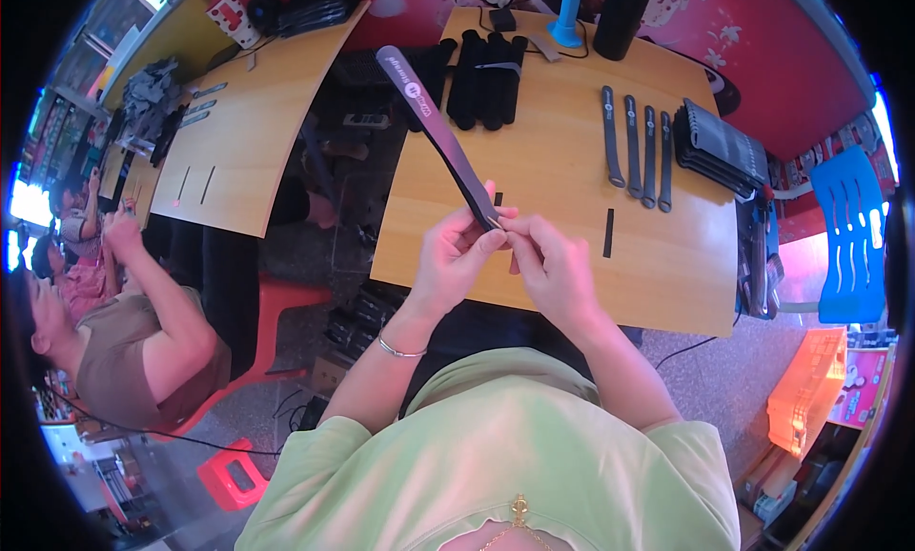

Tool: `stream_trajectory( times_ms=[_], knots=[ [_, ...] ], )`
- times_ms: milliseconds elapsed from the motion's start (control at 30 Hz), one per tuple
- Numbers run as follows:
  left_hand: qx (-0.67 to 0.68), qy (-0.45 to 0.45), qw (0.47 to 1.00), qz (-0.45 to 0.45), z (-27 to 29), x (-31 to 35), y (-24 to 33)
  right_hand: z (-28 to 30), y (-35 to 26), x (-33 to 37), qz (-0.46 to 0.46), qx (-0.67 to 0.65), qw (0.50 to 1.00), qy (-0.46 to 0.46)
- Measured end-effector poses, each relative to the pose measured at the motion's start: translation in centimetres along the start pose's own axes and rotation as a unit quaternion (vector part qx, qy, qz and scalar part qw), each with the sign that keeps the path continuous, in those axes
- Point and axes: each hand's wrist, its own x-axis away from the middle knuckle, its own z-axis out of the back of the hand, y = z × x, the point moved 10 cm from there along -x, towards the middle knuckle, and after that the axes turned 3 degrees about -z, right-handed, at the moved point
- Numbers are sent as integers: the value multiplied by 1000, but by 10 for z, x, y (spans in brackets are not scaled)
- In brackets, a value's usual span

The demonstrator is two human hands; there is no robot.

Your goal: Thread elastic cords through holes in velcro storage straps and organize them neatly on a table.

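A long dark fabric strap with pale printing and a rounded end slants up and away to the left above the table. Its near end lies pinched in my left hand, which is closed and wears a bangle. My right hand meets it there, thumb and fingers pressed together at the strap's end; the fingers partly hide what is gripped. Four or so similar straps, several in all, lie side by side to the right, one of them a grey strap. A short black strip is on the tabletop beside my right hand.
Black rolled bundles lie at the back of the wooden table, near a blue fan and a black bottle. A dark folded stack sits at right. Another person sits left by a second table.
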Motion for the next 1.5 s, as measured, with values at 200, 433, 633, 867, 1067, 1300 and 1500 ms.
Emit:
stream_trajectory(
  times_ms=[200,433,633,867,1067,1300,1500],
  knots=[
    [-129,-102,986,12,-5,-4,4,1,22,-6,-56,-77,994,-52],
    [-48,-34,998,4,-6,-9,8,6,-16,4,177,80,978,75],
    [-131,12,991,-23,-6,-5,8,12,-24,7,225,118,963,93],
    [-224,19,974,-34,-4,-2,4,13,6,-2,45,-57,996,49],
    [-271,-66,960,33,-17,4,15,32,-11,-6,111,41,990,73],
    [-298,-202,925,119,-23,37,-5,62,-45,-7,214,148,959,109],
    [-143,-252,947,136,-32,37,-15,39,-71,16,280,221,933,38]
  ],
)
